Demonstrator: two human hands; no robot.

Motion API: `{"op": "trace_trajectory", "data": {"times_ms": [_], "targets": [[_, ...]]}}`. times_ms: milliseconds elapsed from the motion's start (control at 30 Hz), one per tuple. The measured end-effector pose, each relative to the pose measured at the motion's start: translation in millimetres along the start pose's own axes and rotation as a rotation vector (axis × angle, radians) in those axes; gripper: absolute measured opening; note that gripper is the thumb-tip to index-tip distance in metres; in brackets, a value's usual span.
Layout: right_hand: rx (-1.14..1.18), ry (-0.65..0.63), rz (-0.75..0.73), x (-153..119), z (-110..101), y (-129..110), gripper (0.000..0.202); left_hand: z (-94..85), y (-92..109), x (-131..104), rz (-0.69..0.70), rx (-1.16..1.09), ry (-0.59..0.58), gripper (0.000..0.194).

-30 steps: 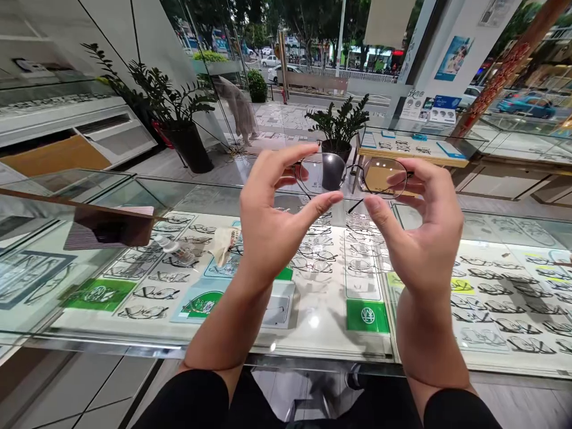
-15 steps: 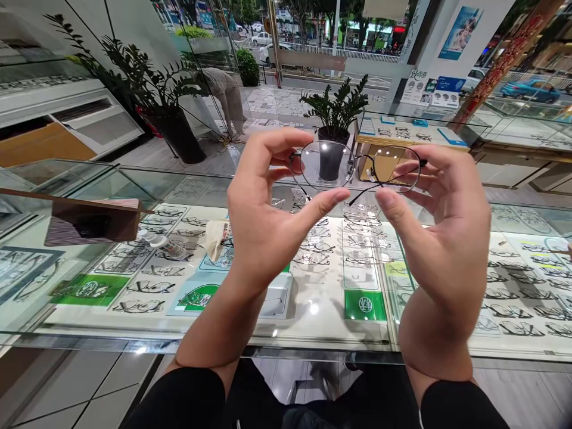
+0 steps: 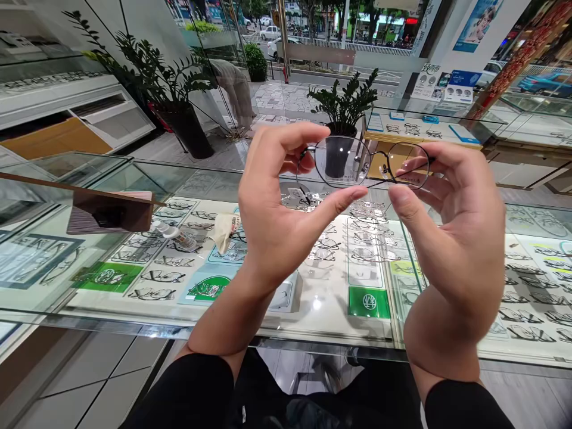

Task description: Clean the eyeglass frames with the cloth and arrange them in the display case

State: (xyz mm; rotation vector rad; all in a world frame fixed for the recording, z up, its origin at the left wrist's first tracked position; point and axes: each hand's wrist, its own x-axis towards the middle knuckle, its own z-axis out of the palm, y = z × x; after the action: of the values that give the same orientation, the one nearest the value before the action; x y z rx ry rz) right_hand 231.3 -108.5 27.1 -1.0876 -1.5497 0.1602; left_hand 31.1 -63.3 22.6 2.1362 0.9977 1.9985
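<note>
A pair of eyeglasses with thin dark rims and clear lenses is held up above the glass counter. My left hand grips it at the left end of the frame, fingers curled behind the hinge and thumb stretched out below the left lens. At the opposite end, my right hand pinches the frame, its thumb under the right lens and its fingers behind. The temples fold back behind the lenses, partly hidden by my right fingers.
Rows of eyeglasses lie inside the glass display counter. On it are a spray bottle, a cream cloth and a brown mirror-like stand. Potted plants stand beyond, and a bent-over person is behind glass.
The eyeglasses have turned slightly in my hands, the right lens now looking narrower. Both hands have shifted a little to the right in view, as has the background.
</note>
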Motion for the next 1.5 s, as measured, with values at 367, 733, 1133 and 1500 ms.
{"op": "trace_trajectory", "data": {"times_ms": [367, 733, 1133, 1500], "targets": [[-0.048, 0.027, -0.047, -3, 0, -7, 0.039, 3.1, -1, 3, -0.012, -0.108, 0.031, 0.045], [-0.036, 0.046, -0.048, -5, -2, -11, 0.05, 3.0, -12, 3, -0.007, -0.154, -0.03, 0.058], [-0.02, -0.005, -0.072, -7, -5, -4, 0.041, 4.8, -10, 3, 0.052, -0.108, -0.003, 0.057], [-0.238, -0.05, -0.137, 3, -10, -14, 0.019, -9.3, -16, 13, 0.159, -0.04, -0.274, 0.053]]}}
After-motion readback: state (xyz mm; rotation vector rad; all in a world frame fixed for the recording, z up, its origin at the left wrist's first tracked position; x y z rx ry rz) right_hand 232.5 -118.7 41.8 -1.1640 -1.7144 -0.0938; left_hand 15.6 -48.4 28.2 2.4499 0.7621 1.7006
